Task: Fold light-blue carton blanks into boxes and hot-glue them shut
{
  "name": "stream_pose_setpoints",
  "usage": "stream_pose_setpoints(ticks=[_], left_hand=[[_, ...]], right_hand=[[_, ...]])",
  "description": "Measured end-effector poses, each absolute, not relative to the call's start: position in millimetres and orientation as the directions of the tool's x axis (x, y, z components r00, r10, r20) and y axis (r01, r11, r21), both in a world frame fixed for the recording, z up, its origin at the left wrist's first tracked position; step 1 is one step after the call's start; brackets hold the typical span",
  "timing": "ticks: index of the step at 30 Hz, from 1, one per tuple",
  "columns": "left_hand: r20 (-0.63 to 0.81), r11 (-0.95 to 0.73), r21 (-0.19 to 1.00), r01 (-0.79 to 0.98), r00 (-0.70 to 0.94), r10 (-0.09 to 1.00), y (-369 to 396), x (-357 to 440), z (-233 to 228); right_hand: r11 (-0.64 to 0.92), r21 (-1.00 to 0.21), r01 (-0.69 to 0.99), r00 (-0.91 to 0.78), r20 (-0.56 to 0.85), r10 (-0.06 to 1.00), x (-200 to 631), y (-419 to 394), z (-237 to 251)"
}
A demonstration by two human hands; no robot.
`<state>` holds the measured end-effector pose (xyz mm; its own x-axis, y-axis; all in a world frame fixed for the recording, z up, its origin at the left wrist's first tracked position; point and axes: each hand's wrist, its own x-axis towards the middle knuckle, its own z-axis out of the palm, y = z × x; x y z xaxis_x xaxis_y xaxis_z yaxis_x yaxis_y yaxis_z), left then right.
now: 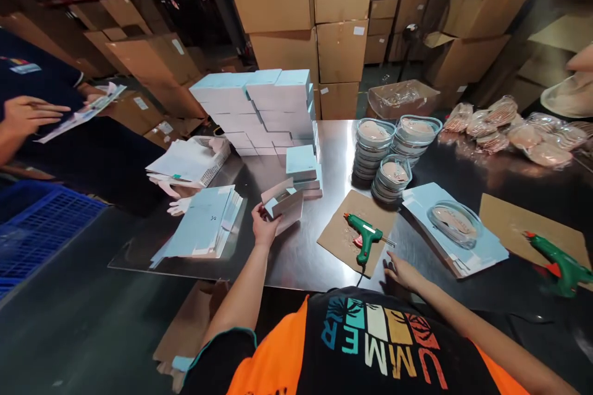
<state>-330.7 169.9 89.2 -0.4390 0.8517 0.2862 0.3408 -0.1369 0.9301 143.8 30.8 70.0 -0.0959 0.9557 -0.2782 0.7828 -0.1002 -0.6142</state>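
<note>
Left of the glue gun (365, 239) on the worktop (301, 253), the left hand (263, 227) pinches a half-folded box (283, 203), light thin card that looks easily creased and best held by its edges, while the right hand (402, 271) rests spread flat, holding nothing.

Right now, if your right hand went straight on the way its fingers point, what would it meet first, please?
Probably the green glue gun on its cardboard sheet: the right hand rests on the steel table, fingers aimed at it, though depth is uncertain.
</note>
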Motion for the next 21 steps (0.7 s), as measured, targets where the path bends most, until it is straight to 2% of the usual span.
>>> stream_pose_setpoints(ticks=[3, 6, 8, 10, 16, 19, 21], left_hand=[[0.359, -0.230, 0.913, 0.338, -0.392, 0.847, 132.6, -309.3, 103.9], [0.423, -0.314, 0.889, 0.332, -0.335, 0.842, 93.4, -280.2, 122.2], [0.451, -0.358, 0.871, 0.336, -0.263, 0.853, 68.7, -258.1, 135.2], [0.457, -0.381, 0.858, 0.345, -0.172, 0.873, 46.1, -235.9, 147.5], [0.391, -0.337, 0.864, 0.374, -0.078, 0.917, -6.3, -184.3, 164.3], [0.379, -0.320, 0.875, 0.364, -0.101, 0.920, -22.5, -171.7, 161.2], [0.356, -0.310, 0.877, 0.368, -0.062, 0.933, -29.7, -167.5, 157.3]], right_hand=[[0.030, -0.733, 0.680, -0.211, -0.156, 0.965, 114.1, 57.5, 102.1], [0.188, -0.848, 0.496, -0.315, 0.026, 0.949, 72.3, 78.7, 146.8], [0.221, -0.966, 0.133, -0.292, 0.175, 0.940, 44.9, 82.4, 175.1], [0.204, -0.979, -0.003, -0.260, 0.198, 0.945, 24.2, 76.7, 193.6], [0.052, -0.998, -0.027, -0.023, 0.052, 0.998, 21.8, 44.4, 181.6], [0.044, -0.999, -0.003, 0.049, 0.044, 0.998, 37.1, 38.9, 168.5], [0.050, -0.999, 0.016, 0.045, 0.051, 0.998, 46.0, 37.6, 164.7]])
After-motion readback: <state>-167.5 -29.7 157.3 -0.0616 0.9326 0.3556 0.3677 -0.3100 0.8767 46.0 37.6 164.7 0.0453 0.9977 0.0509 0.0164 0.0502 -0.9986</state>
